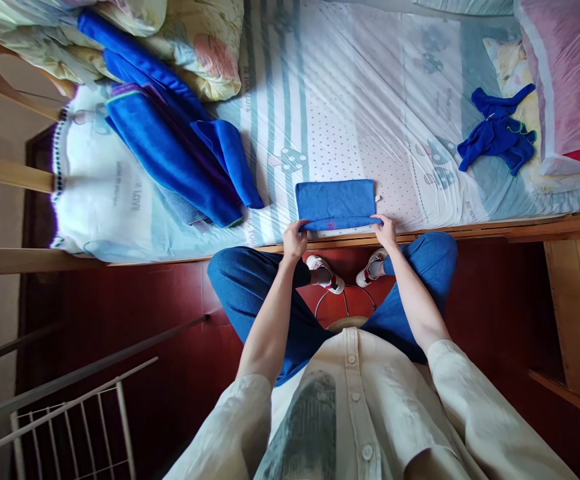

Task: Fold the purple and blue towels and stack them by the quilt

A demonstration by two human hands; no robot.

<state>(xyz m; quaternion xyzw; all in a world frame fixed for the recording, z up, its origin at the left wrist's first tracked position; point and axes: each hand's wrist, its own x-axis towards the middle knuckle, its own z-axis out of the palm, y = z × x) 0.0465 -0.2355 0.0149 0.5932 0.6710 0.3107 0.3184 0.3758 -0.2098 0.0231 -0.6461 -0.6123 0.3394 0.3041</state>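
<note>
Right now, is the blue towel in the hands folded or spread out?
Folded: the blue towel lies as a small rectangle, left hand and right hand pinching its doubled edge.

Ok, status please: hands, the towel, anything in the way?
Left hand, right hand: each pinching near edge of folded blue towel. Towel flat on mattress. Blue towel pile apart at left, not blocking.

Cream button shirt (355, 407), rolled sleeves, blue jeans (250, 287), white sneakers (326, 272).
</note>
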